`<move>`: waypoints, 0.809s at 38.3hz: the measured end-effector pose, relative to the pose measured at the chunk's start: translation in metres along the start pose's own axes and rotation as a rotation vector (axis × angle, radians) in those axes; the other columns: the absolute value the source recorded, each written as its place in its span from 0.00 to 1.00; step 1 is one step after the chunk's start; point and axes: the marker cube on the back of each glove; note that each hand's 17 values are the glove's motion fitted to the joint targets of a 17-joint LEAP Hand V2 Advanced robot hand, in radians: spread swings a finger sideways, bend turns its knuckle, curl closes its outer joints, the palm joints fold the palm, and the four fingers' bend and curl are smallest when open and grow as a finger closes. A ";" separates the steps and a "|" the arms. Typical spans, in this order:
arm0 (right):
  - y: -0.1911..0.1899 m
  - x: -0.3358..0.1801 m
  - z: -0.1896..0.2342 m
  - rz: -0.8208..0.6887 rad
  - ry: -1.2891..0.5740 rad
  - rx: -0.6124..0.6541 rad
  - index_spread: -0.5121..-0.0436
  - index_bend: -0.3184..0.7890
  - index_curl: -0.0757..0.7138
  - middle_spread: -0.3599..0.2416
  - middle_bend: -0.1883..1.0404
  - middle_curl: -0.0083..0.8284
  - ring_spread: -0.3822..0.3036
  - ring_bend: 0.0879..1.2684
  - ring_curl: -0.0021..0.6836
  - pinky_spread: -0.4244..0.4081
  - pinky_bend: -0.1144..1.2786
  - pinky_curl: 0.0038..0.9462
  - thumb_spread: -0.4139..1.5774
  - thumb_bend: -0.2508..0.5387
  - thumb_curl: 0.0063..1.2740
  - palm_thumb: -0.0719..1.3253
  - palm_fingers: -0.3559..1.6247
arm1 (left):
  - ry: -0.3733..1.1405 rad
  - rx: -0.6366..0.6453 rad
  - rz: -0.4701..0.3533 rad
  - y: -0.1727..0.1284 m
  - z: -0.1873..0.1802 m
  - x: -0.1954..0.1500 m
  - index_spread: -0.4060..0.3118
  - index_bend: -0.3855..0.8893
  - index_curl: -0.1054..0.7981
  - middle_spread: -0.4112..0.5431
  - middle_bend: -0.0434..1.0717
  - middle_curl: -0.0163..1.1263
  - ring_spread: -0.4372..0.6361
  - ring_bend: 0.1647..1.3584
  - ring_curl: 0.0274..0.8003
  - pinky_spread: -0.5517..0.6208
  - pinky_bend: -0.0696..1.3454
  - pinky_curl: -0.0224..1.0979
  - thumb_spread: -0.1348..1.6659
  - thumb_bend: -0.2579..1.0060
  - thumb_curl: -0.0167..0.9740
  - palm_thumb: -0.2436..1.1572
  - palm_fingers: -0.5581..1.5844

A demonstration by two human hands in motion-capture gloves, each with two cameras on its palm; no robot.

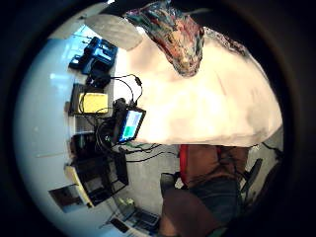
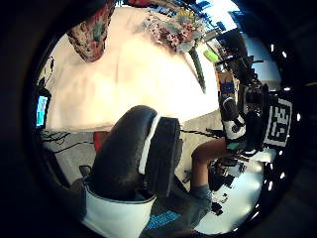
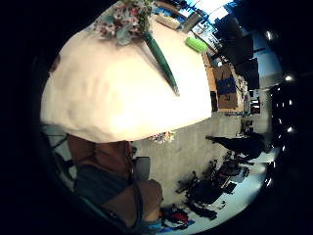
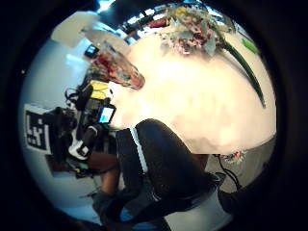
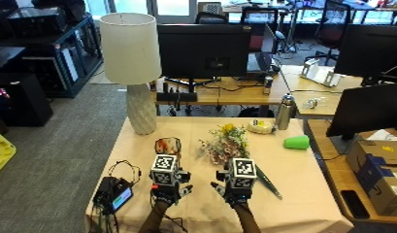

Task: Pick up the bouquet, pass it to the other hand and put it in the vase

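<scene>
The bouquet (image 5: pixel 223 143) of pale pink and yellow flowers lies on the tan tablecloth (image 5: pixel 295 170), its green wrapped stem (image 5: pixel 268 180) pointing to the front right. The colourful patterned vase (image 5: pixel 167 145) stands just left of it. My left hand (image 5: pixel 167 187) hovers in front of the vase and my right hand (image 5: pixel 235 187) in front of the flowers, both holding nothing. The palm views show the bouquet (image 3: pixel 124 19) (image 4: pixel 192 26) (image 2: pixel 178 27) and the vase (image 1: pixel 173 34) (image 4: pixel 118 67) (image 2: pixel 91 29) some way off, with a relaxed thumb (image 2: pixel 133 148) (image 4: pixel 163 163) in front.
A tall white lamp (image 5: pixel 132 58) stands at the back left corner. A green cup (image 5: pixel 296 142), a tape roll (image 5: pixel 260 127) and a metal bottle (image 5: pixel 285 111) are at the back right. A small screen device (image 5: pixel 117 194) with cables sits at the front left edge.
</scene>
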 end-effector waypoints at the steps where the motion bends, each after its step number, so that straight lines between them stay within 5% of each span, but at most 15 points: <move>1: 0.000 0.000 0.000 0.001 0.002 -0.002 0.67 0.45 0.15 0.60 0.33 0.07 0.66 0.07 0.02 0.68 0.36 0.09 0.42 0.43 0.03 0.17 0.27 | -0.001 0.000 0.000 -0.001 0.001 0.000 0.51 0.45 0.18 0.50 0.22 0.05 0.56 0.18 0.05 0.66 0.24 0.06 0.31 0.23 0.04 0.22 0.42; 5: -0.001 0.001 0.004 -0.003 0.019 -0.014 0.48 0.45 0.22 0.60 0.33 0.12 0.71 0.08 0.06 0.76 0.38 0.15 0.55 0.43 0.05 0.18 0.25 | -0.003 0.004 0.002 -0.009 0.007 -0.003 0.49 0.44 0.24 0.54 0.21 0.11 0.64 0.22 0.12 0.75 0.24 0.10 0.44 0.22 0.07 0.22 0.41; 11: -0.002 0.001 0.007 -0.007 0.023 -0.018 0.34 0.44 0.28 0.60 0.33 0.18 0.75 0.09 0.09 0.82 0.40 0.20 0.66 0.40 0.08 0.19 0.24 | 0.006 -0.003 0.007 -0.003 0.000 0.000 0.47 0.44 0.30 0.56 0.20 0.15 0.71 0.24 0.17 0.83 0.24 0.14 0.56 0.20 0.11 0.22 0.40; 31: -0.002 0.010 -0.001 -0.020 -0.017 0.019 0.22 0.42 0.38 0.61 0.31 0.30 0.80 0.10 0.19 0.87 0.41 0.28 0.77 0.30 0.15 0.21 0.21 | 0.025 0.015 0.028 -0.002 -0.002 0.003 0.46 0.43 0.41 0.58 0.20 0.22 0.77 0.26 0.23 0.89 0.25 0.22 0.67 0.19 0.21 0.21 0.38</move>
